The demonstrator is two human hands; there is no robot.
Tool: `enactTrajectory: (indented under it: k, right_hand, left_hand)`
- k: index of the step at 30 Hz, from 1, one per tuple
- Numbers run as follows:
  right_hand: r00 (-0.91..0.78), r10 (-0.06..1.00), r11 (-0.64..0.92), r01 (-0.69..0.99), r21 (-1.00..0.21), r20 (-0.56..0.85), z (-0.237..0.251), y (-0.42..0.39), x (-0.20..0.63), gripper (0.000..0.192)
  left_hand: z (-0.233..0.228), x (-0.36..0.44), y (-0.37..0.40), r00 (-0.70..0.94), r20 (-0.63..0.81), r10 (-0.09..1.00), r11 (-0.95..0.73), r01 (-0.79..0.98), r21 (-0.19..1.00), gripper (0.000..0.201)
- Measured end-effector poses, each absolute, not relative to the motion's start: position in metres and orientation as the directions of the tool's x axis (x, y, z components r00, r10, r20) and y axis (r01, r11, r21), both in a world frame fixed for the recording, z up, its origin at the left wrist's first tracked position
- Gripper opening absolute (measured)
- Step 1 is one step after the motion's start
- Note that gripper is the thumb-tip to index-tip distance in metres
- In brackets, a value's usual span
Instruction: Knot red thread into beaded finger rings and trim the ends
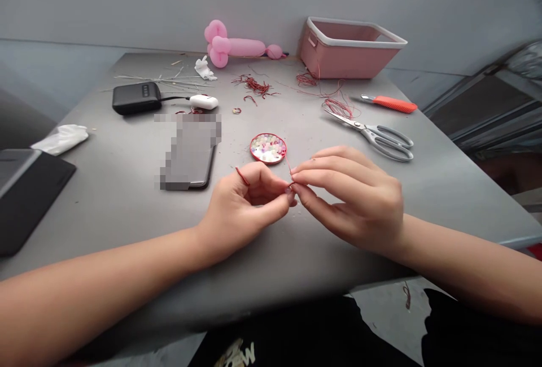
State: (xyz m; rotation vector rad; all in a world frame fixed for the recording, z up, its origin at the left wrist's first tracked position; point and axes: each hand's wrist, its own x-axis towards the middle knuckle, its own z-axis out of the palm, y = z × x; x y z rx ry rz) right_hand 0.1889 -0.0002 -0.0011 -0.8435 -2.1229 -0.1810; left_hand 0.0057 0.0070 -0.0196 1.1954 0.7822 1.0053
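Over the near middle of the grey table, my left hand [245, 206] pinches a thin red cord [291, 184] between thumb and index finger. A loop of the cord lies around the base of that index finger. Fingertip to fingertip with it, my right hand [355, 197] is closed in a pinch on the same cord. One fine strand runs up from my fingers toward a round red-rimmed dish [254, 157], just beyond my hands. Pale and pink beads [269, 147] fill the dish. The exact crossing of the cord is hidden by my fingertips.
Scissors [372, 134] and an orange-handled cutter [392, 104] lie at the right, near tangled red cord [339, 108]. Behind them stands a pink bin [347, 53]. A phone [192, 152], a black power bank [136, 97] and red cord scraps [257, 84] are left and behind.
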Motion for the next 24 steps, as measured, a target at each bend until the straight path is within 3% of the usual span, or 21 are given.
enactTrajectory:
  k: [8,17,21,24]
  right_hand:
    - [-0.608,0.38,0.758,0.636,0.143,0.697,-0.0021,-0.0014,0.1971,0.015]
    - [-0.568,0.344,0.776,0.62,0.113,0.748,-0.0016,0.0001,0.1936,0.02]
    - [-0.546,0.424,0.784,0.621,0.01,0.722,-0.005,-0.0003,0.1929,0.019]
    - [-0.458,0.634,0.737,0.602,-0.307,0.623,-0.0031,-0.0012,0.1921,0.015]
  left_hand:
    - [-0.0214,0.0054,0.0055,0.383,0.079,0.92,-0.042,-0.103,0.994,0.017]
    - [-0.0222,0.0043,0.0071,0.392,0.089,0.916,-0.073,-0.056,0.996,0.013]
    - [-0.0233,0.0032,0.0072,0.396,0.1,0.913,-0.106,-0.007,0.994,0.012]
    - [-0.0234,0.0028,0.0078,0.387,0.129,0.913,-0.151,0.027,0.988,0.011]
